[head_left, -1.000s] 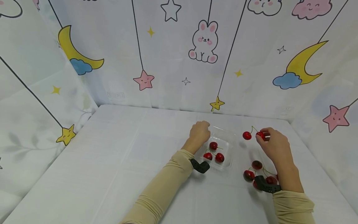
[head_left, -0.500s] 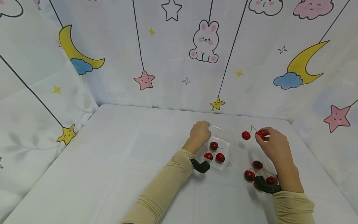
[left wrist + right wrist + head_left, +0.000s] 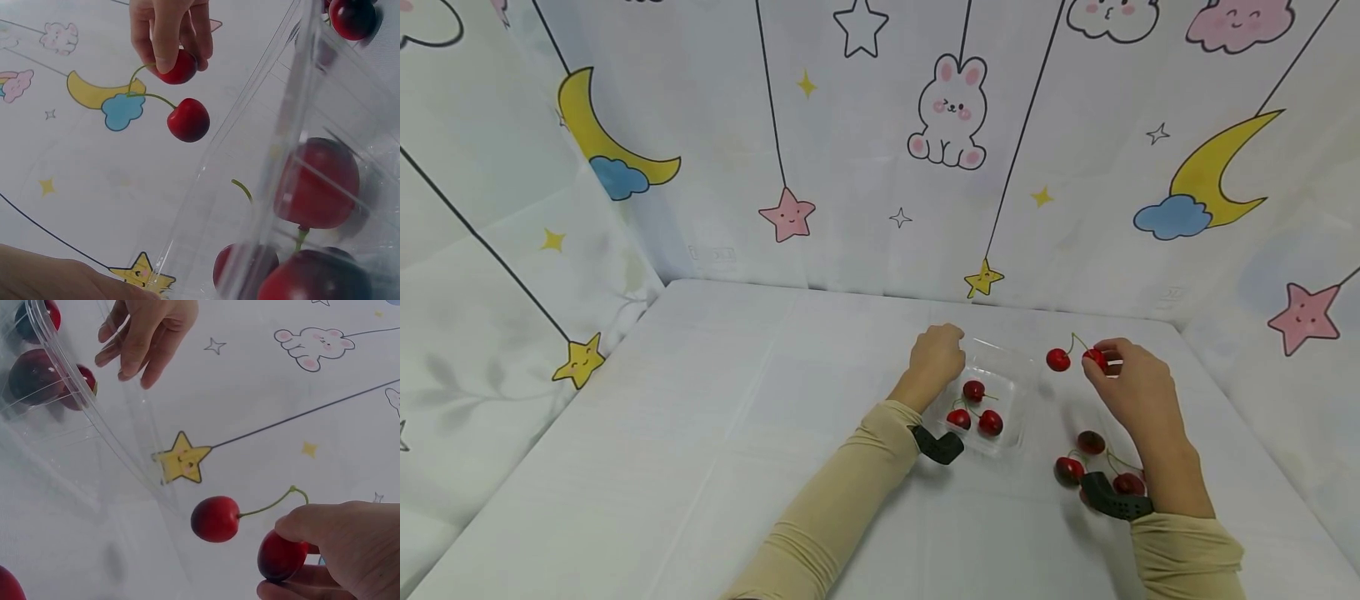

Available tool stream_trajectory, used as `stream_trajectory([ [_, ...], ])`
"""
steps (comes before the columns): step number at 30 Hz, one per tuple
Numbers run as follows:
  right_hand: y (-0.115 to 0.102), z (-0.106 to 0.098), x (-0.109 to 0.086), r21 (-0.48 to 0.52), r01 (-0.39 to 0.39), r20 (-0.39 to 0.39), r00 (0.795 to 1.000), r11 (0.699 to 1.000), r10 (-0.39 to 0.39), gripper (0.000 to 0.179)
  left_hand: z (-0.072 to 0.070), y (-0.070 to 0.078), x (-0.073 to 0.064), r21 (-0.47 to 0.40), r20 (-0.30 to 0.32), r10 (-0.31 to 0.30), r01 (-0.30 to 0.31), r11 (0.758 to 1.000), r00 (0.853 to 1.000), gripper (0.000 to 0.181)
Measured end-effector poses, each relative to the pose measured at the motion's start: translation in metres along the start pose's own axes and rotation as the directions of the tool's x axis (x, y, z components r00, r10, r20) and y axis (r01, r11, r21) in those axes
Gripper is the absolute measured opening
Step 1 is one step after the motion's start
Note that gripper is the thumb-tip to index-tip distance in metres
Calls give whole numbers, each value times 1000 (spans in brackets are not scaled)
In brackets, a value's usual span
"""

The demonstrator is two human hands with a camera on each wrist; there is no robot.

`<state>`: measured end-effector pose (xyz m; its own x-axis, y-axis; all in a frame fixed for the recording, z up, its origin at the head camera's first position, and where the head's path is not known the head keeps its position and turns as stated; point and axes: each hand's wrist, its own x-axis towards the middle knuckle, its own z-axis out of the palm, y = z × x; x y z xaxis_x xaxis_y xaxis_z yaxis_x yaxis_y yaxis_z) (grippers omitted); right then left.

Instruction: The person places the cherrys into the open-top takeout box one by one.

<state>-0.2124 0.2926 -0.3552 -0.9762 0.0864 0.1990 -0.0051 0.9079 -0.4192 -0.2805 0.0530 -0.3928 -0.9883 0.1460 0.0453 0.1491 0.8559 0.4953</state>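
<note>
My right hand (image 3: 1138, 387) pinches one cherry (image 3: 281, 555) of a stem-joined pair between thumb and fingers, above the table. Its twin cherry (image 3: 1058, 360) hangs free at the left on the shared green stem. To the left stands a clear plastic box (image 3: 1017, 400), with cherries (image 3: 990, 422) inside. My left hand (image 3: 934, 362) grips the box's far left rim with bent fingers; in the right wrist view, the fingers lie on either side of the clear edge. The left wrist view shows only part of that hand (image 3: 62, 275) beside the rim.
Several loose cherries (image 3: 1090, 442) with stems lie on the white table (image 3: 700, 433) right of the box, partly hidden by the right wrist's black camera mount (image 3: 1116, 497). A printed cloth backdrop (image 3: 850, 133) rises behind the table.
My right hand has shifted very slightly left and up with the cherry pair, still apart from the box. The left hand and box stay in place.
</note>
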Motion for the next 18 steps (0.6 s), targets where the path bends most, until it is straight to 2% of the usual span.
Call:
stream_trajectory([
  [18, -3, 1, 1, 6, -19, 1, 1000, 1000, 19, 43, -1, 1, -1, 0, -1, -5, 5, 1000, 1000, 34],
])
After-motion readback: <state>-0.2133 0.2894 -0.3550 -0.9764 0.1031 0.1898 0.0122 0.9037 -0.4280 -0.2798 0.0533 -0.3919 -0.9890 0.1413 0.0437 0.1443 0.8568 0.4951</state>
